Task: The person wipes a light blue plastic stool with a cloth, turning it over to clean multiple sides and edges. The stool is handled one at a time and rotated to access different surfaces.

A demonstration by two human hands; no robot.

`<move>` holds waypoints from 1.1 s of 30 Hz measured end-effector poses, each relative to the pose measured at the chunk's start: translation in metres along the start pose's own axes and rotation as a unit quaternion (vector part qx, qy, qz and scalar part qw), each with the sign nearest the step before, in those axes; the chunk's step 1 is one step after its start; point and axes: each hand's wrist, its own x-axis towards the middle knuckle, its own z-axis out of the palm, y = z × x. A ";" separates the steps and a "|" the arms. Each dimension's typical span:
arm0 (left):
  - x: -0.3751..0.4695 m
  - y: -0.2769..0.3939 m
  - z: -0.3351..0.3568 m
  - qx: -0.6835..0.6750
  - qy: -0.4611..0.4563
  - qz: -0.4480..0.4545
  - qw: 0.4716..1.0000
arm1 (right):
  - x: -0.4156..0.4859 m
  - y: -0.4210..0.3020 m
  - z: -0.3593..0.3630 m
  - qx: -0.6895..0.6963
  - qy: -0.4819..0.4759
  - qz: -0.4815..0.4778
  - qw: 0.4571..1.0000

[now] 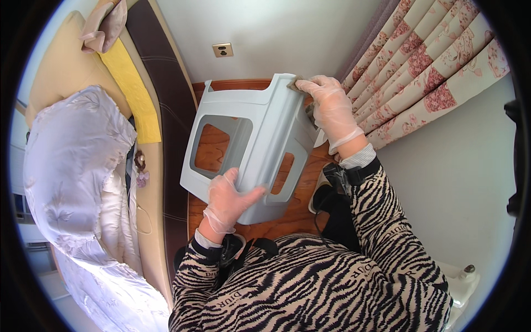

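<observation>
A pale grey-blue plastic frame (265, 124) with rounded rectangular openings stands tilted on the wood floor before me. My left hand (232, 199), in a clear disposable glove, holds its near ridge, thumb on one side and fingers on the other. At the upper right corner, my right hand (330, 106), gloved the same way, grips a greyish-brown cloth (295, 84) pressed against the plastic edge. More of what seems to be the cloth hangs below the right fingers, partly hidden behind the hand.
To the left is a bed with a dark brown padded side (155, 62), a yellow cloth (135, 99) and a pale quilt (79, 157). Floral curtains (419, 62) hang at the right. A wall socket (222, 50) is ahead; a white radiator pipe fitting (462, 280) is at lower right.
</observation>
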 end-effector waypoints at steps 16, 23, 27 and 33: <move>-0.001 0.002 0.000 -0.268 -0.030 -0.046 0.962 | 0.004 -0.004 0.002 0.092 0.047 0.030 0.994; 0.000 0.000 0.001 -0.251 -0.024 -0.030 0.967 | 0.003 -0.012 -0.010 0.047 -0.051 0.028 0.997; 0.000 -0.001 0.000 -0.256 -0.015 -0.027 0.966 | 0.003 -0.019 -0.010 0.001 -0.057 -0.019 0.998; 0.004 -0.004 -0.003 -0.214 -0.003 -0.029 0.976 | -0.004 -0.034 -0.009 -0.019 -0.154 -0.042 0.987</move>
